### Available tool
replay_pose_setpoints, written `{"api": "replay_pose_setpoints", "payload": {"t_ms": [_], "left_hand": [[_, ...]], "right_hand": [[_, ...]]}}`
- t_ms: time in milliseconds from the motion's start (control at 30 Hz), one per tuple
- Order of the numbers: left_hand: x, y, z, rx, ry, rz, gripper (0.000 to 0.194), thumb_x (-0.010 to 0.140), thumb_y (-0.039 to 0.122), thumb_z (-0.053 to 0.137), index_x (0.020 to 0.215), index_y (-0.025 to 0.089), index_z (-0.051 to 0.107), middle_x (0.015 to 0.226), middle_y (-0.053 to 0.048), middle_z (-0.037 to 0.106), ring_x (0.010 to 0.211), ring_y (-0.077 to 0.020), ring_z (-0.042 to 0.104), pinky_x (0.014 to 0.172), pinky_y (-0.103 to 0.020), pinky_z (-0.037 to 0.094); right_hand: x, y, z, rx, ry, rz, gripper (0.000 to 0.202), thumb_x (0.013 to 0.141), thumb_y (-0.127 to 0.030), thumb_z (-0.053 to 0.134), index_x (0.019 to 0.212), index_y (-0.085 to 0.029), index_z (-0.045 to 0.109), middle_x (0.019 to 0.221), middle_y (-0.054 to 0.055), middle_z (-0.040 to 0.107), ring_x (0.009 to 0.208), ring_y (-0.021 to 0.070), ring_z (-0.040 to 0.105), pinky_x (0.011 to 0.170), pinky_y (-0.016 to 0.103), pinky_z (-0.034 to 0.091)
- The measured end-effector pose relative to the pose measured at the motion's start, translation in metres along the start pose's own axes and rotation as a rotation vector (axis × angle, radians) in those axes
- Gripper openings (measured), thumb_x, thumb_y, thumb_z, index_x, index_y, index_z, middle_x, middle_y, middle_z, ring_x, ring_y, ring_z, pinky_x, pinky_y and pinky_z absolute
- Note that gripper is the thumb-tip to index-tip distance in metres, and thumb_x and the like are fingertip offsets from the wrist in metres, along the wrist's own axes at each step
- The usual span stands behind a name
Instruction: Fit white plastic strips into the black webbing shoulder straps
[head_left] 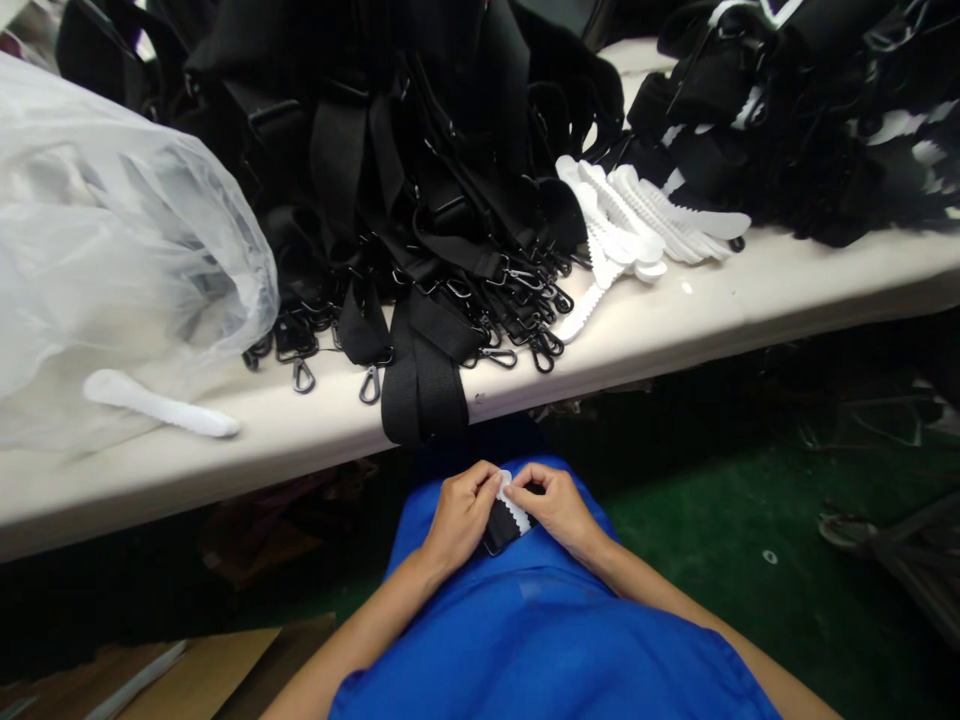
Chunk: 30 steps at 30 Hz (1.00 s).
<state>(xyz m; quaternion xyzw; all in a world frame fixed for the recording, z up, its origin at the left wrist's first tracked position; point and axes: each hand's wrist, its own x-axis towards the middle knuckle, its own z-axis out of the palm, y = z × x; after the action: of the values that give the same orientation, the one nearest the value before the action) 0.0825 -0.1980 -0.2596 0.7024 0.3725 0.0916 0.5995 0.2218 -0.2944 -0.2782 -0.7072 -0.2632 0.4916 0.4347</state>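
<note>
In my lap lies a short length of black strap, and a white toothed strip with a rounded end runs along it. My left hand is closed on the strap's left side, its fingertips at the strip's rounded end. From the other side my right hand pinches near that same end, thumb and forefinger bent into a loop. The fingers partly cover both pieces. A wide black strap hangs over the table edge just beyond my hands.
The white table bears a large heap of black straps with snap hooks. Several white toothed strips lie piled on its right. At left are a clear plastic bag and one white strip. Cardboard lies below.
</note>
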Motion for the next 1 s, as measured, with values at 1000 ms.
{"api": "replay_pose_setpoints", "payload": {"t_ms": [1000], "left_hand": [[-0.014,-0.029,0.002,0.325,0.167,0.328,0.02,0.095,0.024,0.049,0.092,0.021,0.068,0.081,-0.008,0.073,0.071,-0.02,0.069,0.07,-0.029,0.051]], "right_hand": [[0.007,-0.002,0.006,-0.074,-0.092,-0.093,0.017,0.082,-0.034,0.064,0.076,-0.018,0.066,0.073,0.001,0.067,0.071,0.0165,0.062,0.066,0.025,0.045]]}}
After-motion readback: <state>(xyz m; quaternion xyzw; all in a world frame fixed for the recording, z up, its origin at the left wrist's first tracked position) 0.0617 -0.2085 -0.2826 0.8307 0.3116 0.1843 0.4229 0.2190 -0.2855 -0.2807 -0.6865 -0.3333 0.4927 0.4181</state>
